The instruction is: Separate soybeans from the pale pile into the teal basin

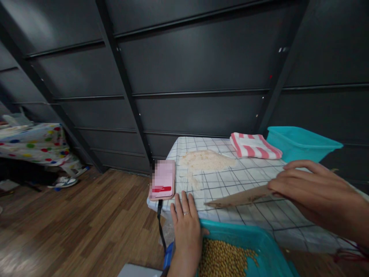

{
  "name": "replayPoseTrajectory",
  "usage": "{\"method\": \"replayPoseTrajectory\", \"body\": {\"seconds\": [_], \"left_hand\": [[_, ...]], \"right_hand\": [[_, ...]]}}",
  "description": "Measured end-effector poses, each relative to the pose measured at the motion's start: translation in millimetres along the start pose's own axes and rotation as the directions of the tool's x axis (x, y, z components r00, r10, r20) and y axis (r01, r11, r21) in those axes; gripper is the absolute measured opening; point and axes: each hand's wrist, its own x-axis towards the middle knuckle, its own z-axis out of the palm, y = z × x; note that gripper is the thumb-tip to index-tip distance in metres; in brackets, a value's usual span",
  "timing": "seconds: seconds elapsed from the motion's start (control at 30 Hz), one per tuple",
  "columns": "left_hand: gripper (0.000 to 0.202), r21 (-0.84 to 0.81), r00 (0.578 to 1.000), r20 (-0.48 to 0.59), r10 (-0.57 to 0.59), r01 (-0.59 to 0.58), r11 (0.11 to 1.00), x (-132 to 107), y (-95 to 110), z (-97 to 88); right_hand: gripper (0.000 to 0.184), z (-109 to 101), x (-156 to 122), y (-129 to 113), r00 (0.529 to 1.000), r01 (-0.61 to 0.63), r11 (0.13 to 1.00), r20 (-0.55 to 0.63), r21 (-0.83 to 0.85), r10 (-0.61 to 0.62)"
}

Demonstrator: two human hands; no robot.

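My right hand (314, 190) grips a thin, flat brown piece that looks like cardboard (239, 199), held low and nearly edge-on over the front of the checked tablecloth (219, 184). My left hand (186, 229), a ring on one finger, lies with fingers stretched out at the table's front edge. Its thumb shows at the rim of a teal plastic basin (245, 229). Round yellow-brown beans, like soybeans (225, 256), cover part of the basin's floor. Beyond both hands, a pale flour-like powder (209, 159) is spread on the cloth.
A pink phone (164, 179) lies at the table's left corner, with a black strap (160, 225) hanging down. At the back right are a folded pink-striped towel (255, 146) and another teal basin (302, 144). A dark panelled wall (201, 69) stands behind. A person's shoe (63, 181) shows far left.
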Motion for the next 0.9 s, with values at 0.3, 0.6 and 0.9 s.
{"method": "replayPoseTrajectory", "body": {"seconds": [0.3,0.6,0.9], "left_hand": [[0.092,-0.002,1.000,-0.004,0.006,-0.006,1.000,1,1,-0.2],[0.090,0.009,0.999,0.023,0.035,-0.035,0.999,4,-1,-15.2],[0.088,-0.002,1.000,0.027,0.012,-0.012,1.000,6,0,-13.6]], "right_hand": [[0.030,32,30,-25,0.990,0.139,0.988,-0.008,-0.073,-0.140],[0.031,61,41,6,0.992,0.084,0.965,-0.069,-0.249,-0.104],[0.032,35,53,-38,0.986,0.159,0.986,-0.031,-0.048,-0.161]]}}
